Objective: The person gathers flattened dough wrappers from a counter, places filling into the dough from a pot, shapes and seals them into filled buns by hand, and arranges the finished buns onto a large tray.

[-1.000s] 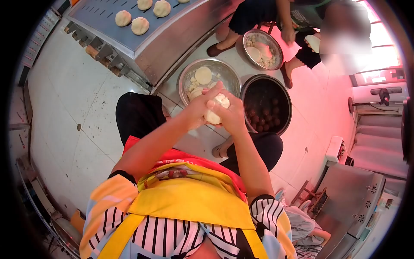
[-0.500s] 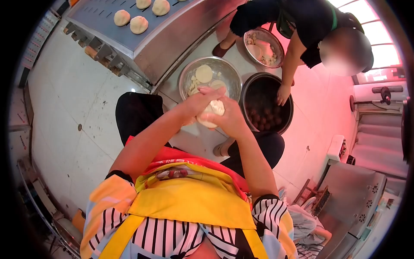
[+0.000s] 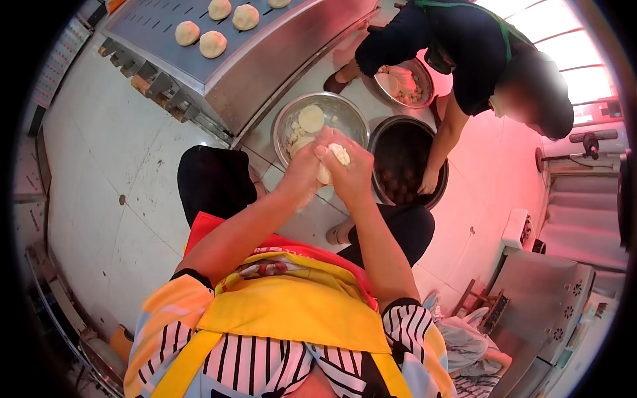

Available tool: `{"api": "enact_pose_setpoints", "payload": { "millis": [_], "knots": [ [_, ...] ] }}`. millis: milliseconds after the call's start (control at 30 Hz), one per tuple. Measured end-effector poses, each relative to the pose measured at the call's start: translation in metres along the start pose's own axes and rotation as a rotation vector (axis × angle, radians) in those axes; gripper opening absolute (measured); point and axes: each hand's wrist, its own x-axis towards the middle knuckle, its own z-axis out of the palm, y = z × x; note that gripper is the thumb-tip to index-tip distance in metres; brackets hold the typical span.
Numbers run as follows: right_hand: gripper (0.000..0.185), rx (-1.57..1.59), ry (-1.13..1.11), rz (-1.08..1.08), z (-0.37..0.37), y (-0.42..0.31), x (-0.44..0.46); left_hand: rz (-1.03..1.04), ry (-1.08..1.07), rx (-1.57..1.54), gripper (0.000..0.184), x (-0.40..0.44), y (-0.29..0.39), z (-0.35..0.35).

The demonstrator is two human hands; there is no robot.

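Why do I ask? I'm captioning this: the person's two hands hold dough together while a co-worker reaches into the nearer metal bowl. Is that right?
Not quite: the head view shows the co-worker's hand in the dark tub, not the nearer metal bowl. The person's left hand and right hand do hold dough together.

One camera, head-worn, very wide round view, faces forward and steeply down. Apron (image 3: 292, 318) nearest, on near side of bowl (image 3: 353, 124); hands (image 3: 353, 174) close, just short of bowl. Table (image 3: 159, 48) beyond bowl, left; window (image 3: 572, 61) beyond bowl, right.
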Motion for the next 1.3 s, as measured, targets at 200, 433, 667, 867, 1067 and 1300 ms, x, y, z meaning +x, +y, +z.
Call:
{"api": "enact_pose_setpoints", "payload": {
  "millis": [200,433,667,867,1067,1300],
  "knots": [
    [0.036,0.090,-0.120,0.128,-0.009,-0.024,0.003,0.126,-0.202,0.200,0.057,-0.002,0.000,-0.015],
    [0.033,0.115,-0.136,0.144,-0.012,-0.037,0.008,-0.024,-0.161,0.296,0.055,0.003,0.007,-0.014],
    [0.031,-0.027,0.053,-0.037,-0.001,0.007,0.006,0.047,-0.054,0.124,0.039,0.000,-0.003,-0.005],
    [0.028,0.134,-0.045,0.152,-0.010,-0.015,0.011,-0.008,0.021,0.171,0.042,-0.005,0.002,0.002],
    [0.029,0.206,-0.094,0.199,-0.009,-0.016,0.010,0.042,-0.017,0.204,0.042,-0.010,0.005,0.002],
    [0.029,0.144,-0.033,0.169,-0.005,-0.007,0.019,0.171,-0.037,0.140,0.046,0.005,-0.006,-0.003]
  ]
}}
